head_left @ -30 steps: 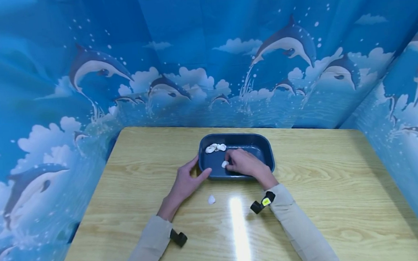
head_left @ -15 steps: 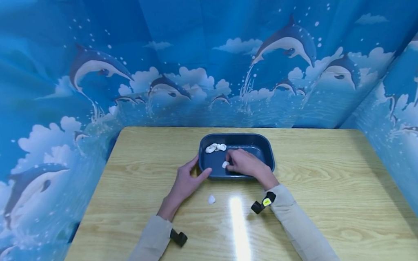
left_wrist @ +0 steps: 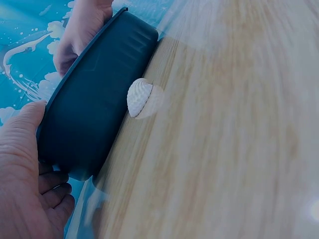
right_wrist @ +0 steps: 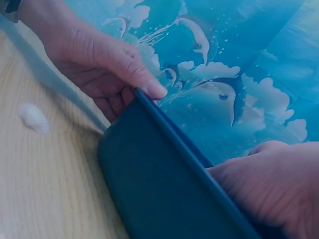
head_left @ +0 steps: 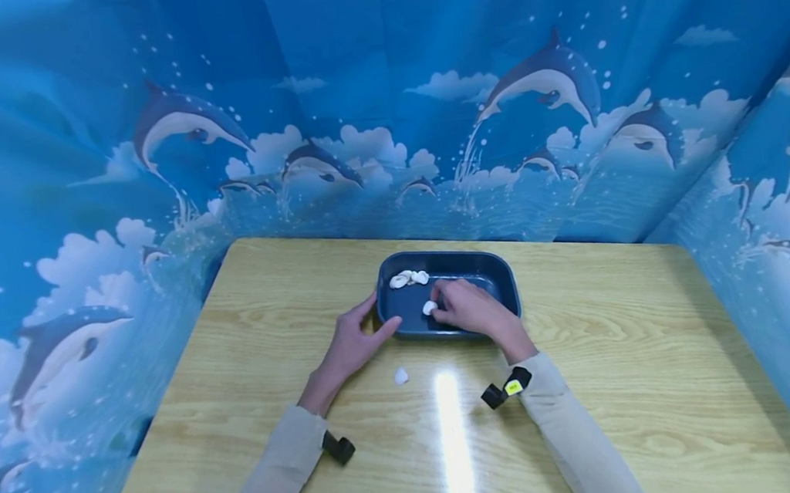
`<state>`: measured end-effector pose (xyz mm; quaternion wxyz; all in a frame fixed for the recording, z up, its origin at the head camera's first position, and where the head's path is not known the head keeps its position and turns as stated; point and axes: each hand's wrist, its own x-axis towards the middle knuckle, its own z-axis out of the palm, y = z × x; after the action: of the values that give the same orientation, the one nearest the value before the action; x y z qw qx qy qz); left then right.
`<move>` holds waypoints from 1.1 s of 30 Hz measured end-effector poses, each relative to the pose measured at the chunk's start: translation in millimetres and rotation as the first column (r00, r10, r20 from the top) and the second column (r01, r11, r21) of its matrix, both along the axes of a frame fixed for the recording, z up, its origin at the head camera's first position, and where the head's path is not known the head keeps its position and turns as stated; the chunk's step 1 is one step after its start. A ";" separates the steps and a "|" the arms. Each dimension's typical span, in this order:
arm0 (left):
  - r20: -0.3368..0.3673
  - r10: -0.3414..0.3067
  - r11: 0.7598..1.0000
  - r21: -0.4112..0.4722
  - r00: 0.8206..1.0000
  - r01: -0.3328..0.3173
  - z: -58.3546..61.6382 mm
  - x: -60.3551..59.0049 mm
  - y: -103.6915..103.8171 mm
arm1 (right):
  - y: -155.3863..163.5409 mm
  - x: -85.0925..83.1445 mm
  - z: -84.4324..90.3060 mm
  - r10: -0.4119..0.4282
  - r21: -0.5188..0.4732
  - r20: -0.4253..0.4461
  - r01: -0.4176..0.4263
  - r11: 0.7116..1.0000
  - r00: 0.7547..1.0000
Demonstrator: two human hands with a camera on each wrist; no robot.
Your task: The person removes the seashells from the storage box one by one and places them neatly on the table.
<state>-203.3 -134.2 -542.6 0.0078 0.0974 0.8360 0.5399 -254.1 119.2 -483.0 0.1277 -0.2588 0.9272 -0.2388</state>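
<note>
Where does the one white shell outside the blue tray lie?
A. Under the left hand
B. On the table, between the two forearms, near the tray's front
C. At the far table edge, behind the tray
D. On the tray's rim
B: the shell lies on the table, just in front of the tray, untouched by the left hand.

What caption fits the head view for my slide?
Left hand holds the blue tray while right hand pinches a white shell inside it.
</note>
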 end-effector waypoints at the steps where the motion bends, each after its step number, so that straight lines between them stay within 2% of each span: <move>1: -0.002 -0.001 1.000 0.002 1.000 0.001 -0.1 0.0 0.1 | 0.6 1.1 1.1 0.001 0.000 -0.007 -0.001 1.000 1.000; 15: -0.014 0.000 1.000 -0.002 1.000 0.000 0.3 0.6 2.5 | 11.5 25.0 24.2 0.013 -0.071 -0.056 -0.017 0.997 0.998; 21: -0.015 0.008 1.000 0.001 1.000 -0.008 -0.7 0.1 1.6 | 10.0 41.2 28.5 0.055 -0.090 -0.074 -0.062 0.994 0.996; 33: -0.056 -0.009 1.000 0.013 0.998 0.010 -0.1 -1.2 0.9 | 5.4 67.8 30.3 0.084 -0.093 -0.082 -0.091 0.992 0.993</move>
<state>-204.5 -133.3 -542.7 -0.0137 0.1163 0.8318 0.5425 -186.3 124.6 -452.7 0.0894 -0.3143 0.9066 -0.2670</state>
